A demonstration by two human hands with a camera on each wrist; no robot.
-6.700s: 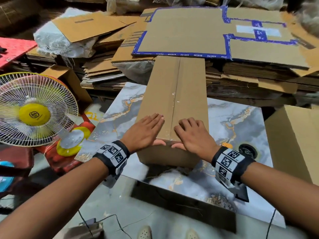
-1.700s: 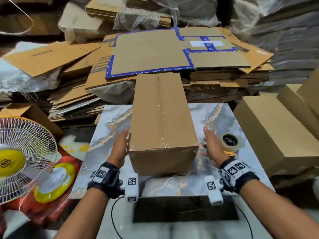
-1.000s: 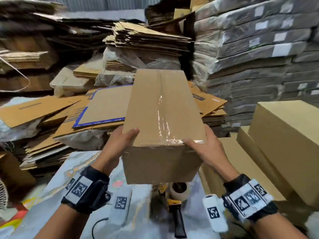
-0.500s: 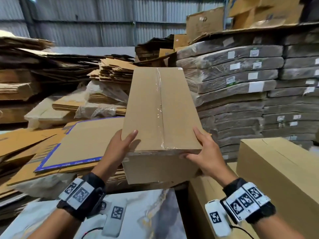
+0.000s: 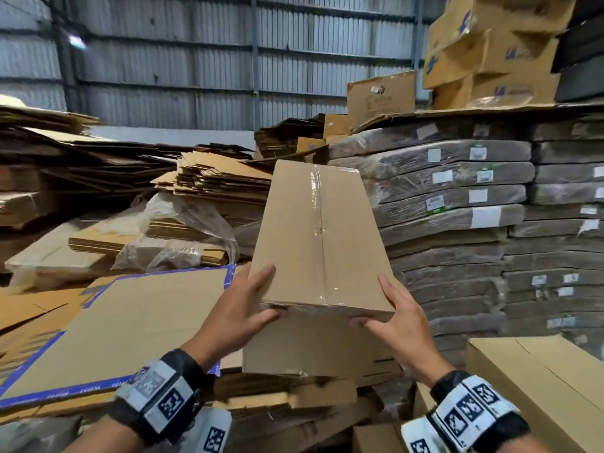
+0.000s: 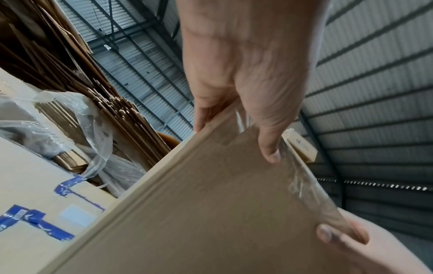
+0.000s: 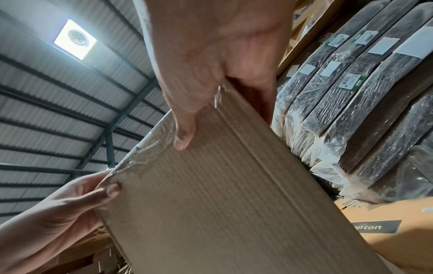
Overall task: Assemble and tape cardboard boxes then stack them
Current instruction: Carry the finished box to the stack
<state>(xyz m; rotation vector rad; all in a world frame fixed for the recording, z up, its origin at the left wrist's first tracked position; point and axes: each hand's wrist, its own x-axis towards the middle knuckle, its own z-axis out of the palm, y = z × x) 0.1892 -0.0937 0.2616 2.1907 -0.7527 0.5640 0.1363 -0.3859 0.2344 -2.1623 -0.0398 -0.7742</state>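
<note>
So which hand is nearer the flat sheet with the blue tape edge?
Left. The left hand grips the taped box's near left corner, right beside the blue-edged sheet. The right hand grips the opposite corner, with the box between it and the sheet.

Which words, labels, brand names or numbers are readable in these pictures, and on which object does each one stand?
"pton": end of a word cut off by the held box, on a black label on a cardboard box, right wrist view.
White stickers on the wrapped bundles: too small to read.
Blue tape on the flat cardboard sheet: printed, but blurred.
Blue marks on the cartons on top: unreadable.
Wristband squares: coded patterns, no words.
</note>
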